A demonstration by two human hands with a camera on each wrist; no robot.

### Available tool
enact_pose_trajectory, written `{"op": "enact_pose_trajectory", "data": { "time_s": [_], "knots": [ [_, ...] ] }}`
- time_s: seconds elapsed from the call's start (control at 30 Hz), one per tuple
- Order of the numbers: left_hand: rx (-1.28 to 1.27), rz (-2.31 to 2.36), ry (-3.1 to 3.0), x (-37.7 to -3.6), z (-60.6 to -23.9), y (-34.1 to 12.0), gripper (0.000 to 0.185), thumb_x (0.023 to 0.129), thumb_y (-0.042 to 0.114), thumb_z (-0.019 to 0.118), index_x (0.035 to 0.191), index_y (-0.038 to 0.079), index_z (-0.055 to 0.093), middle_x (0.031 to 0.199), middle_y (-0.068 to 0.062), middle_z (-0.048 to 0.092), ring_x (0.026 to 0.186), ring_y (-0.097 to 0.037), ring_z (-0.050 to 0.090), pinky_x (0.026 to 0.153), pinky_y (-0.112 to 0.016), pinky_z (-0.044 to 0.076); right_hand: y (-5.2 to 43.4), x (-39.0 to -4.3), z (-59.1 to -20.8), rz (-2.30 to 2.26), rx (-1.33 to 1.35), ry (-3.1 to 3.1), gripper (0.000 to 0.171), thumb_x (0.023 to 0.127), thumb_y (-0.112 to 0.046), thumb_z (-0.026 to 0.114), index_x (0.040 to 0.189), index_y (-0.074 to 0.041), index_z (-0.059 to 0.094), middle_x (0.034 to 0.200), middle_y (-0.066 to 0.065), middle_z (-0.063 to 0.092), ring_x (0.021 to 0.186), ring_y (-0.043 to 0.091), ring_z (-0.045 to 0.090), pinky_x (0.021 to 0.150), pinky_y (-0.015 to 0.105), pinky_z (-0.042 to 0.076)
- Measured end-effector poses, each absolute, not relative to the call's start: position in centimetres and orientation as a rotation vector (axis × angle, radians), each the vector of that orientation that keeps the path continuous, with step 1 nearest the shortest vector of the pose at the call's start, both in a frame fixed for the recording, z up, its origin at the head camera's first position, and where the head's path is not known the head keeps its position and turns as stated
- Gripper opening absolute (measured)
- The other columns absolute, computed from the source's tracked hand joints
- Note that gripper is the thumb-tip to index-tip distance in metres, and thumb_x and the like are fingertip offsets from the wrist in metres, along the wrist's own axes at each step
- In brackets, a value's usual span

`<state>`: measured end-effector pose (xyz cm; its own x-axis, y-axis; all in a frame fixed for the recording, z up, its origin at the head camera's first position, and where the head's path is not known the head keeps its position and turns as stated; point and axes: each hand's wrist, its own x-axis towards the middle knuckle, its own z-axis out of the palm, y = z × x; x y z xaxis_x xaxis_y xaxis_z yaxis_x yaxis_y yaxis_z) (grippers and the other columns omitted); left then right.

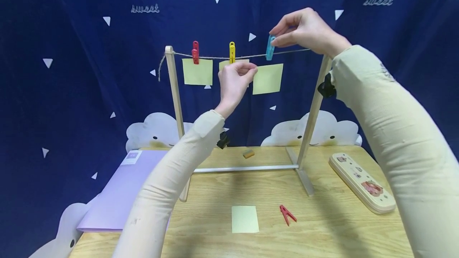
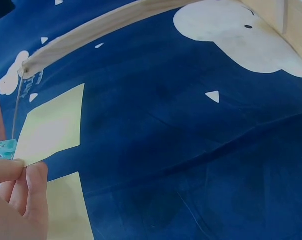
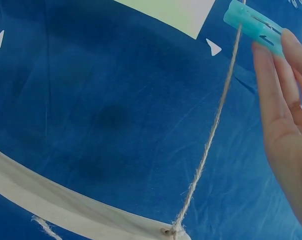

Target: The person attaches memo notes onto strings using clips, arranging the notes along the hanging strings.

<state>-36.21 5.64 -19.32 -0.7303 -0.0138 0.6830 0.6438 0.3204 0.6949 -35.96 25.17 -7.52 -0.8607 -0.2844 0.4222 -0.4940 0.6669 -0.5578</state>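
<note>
A wooden rack [image 1: 173, 90] carries a twine line [image 1: 215, 57] with a red peg [image 1: 195, 52], a yellow peg [image 1: 232, 52] and a blue peg [image 1: 270, 47]. Yellow notes hang under them. My right hand [image 1: 274, 40] pinches the blue peg at the top, above the right-hand note [image 1: 268, 79]. My left hand [image 1: 251, 70] pinches that note's upper left corner. In the left wrist view the left hand [image 2: 21, 167] holds the note [image 2: 51, 127] beside the blue peg [image 2: 3, 149]. The right wrist view shows the right hand [image 3: 278, 55] on the blue peg [image 3: 251, 24] at the twine [image 3: 206, 150].
On the wooden table [image 1: 340, 226] lie a loose yellow note [image 1: 245, 219], a red peg [image 1: 287, 214], a small brown block [image 1: 248, 153], a purple folder [image 1: 122, 186] at left and a patterned pencil case [image 1: 362, 180] at right. A dark blue backdrop [image 1: 71, 71] hangs behind.
</note>
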Motion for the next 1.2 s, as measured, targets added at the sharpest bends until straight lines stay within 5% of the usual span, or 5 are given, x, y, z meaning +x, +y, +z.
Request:
{"op": "enact_pose_trajectory", "data": {
  "time_s": [0.7,1.2],
  "knots": [
    [-0.534,-1.468,-1.959,-36.38,-18.61,5.66,0.016,0.092,0.019,0.071,0.099,0.006,0.078,0.096,-0.009,0.079,0.08,-0.018,0.076,0.068,-0.018,0.058,25.15,-35.79,-7.66,0.894,0.688,-2.621,0.03,0.089,-0.025,0.074,0.113,-0.007,0.07,0.094,-0.015,0.069,0.09,0.003,0.068,0.094,0.019,0.055],
    [-0.536,-1.504,-1.945,-36.33,-18.88,5.96,0.017,0.091,0.018,0.072,0.099,0.004,0.078,0.098,-0.01,0.078,0.083,-0.018,0.076,0.071,-0.018,0.059,25.25,-35.81,-8.08,0.936,0.742,-2.636,0.03,0.089,-0.021,0.075,0.113,-0.004,0.07,0.09,-0.015,0.071,0.084,0.001,0.069,0.079,0.007,0.053]
  ]
}}
